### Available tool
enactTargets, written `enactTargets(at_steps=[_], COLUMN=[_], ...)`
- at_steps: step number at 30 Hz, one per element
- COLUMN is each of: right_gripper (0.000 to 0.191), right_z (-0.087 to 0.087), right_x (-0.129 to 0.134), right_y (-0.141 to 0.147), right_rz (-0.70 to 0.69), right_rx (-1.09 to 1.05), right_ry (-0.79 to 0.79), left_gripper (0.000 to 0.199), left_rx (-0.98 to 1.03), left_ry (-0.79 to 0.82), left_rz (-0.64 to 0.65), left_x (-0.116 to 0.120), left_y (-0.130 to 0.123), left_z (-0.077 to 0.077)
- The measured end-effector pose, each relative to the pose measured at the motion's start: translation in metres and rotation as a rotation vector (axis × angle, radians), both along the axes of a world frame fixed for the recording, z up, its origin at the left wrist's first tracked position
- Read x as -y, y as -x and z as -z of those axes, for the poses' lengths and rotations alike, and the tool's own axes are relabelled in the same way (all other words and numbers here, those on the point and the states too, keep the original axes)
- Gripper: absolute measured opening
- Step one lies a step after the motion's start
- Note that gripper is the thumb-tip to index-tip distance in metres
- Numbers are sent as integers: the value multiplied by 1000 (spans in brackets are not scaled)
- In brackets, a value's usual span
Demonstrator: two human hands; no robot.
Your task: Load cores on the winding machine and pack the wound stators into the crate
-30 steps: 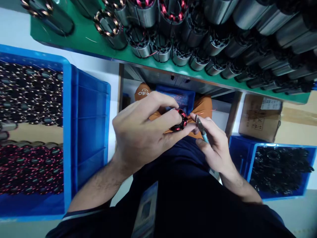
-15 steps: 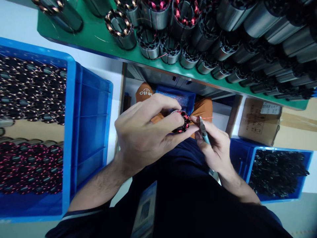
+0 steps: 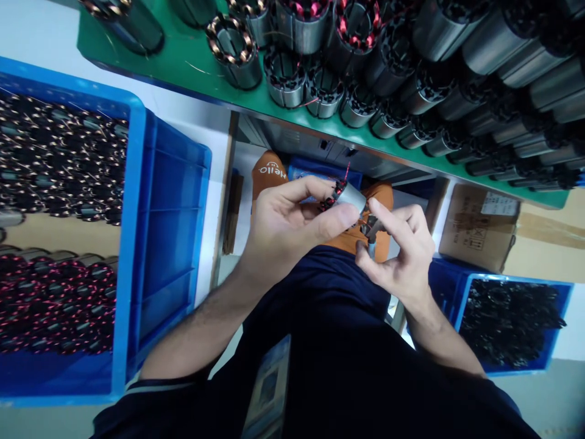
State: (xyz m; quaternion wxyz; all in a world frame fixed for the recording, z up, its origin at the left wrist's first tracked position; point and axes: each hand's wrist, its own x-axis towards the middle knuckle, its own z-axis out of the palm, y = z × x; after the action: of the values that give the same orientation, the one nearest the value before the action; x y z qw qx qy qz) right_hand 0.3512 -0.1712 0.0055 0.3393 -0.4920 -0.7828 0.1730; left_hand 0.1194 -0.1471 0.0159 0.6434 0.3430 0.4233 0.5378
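Above my lap, my left hand [image 3: 292, 222] grips a motor stator [image 3: 351, 198] between thumb and fingers. The stator lies tilted on its side, its bare silver shell showing. Red windings and a twisted red wire end [image 3: 347, 172] stick out at its left end. My right hand [image 3: 402, 250] is closed round small cutting pliers [image 3: 371, 235] with blue-grey handles. Their jaws are close to the stator's right end, by some copper-coloured wire; whether they touch the wire I cannot tell. My right index finger reaches to the stator's right edge.
A green bench edge [image 3: 183, 79] ahead carries many stators [image 3: 233, 52] standing upright. At left, a blue crate [image 3: 137, 244] holds rows of wound stators. To the right are a cardboard box [image 3: 478, 225] and a blue bin [image 3: 461, 305] of black parts. Another blue bin [image 3: 297, 167] sits between my knees.
My left hand has turned the stator from its wound end facing up onto its side. The pliers have swung down and inward to its other end. My view has shifted slightly.
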Motion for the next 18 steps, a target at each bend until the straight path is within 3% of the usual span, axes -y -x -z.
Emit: enactTargets(at_steps=[6,13,18], right_gripper=[74,73,64], right_z=[4,9,10], right_x=[1,2,-2], right_y=[6,-2,-7], right_rz=[28,-9,-48], right_rx=[3,-57,-100], right_ry=[-79,-32,150], left_gripper=[42,39,46], left_rx=[108,130,99], left_ry=[30,49,43], left_rz=[54,74,-36], left_x=[-2,-1,-2], left_y=[-8,-11,-20], left_z=[-2,0,11])
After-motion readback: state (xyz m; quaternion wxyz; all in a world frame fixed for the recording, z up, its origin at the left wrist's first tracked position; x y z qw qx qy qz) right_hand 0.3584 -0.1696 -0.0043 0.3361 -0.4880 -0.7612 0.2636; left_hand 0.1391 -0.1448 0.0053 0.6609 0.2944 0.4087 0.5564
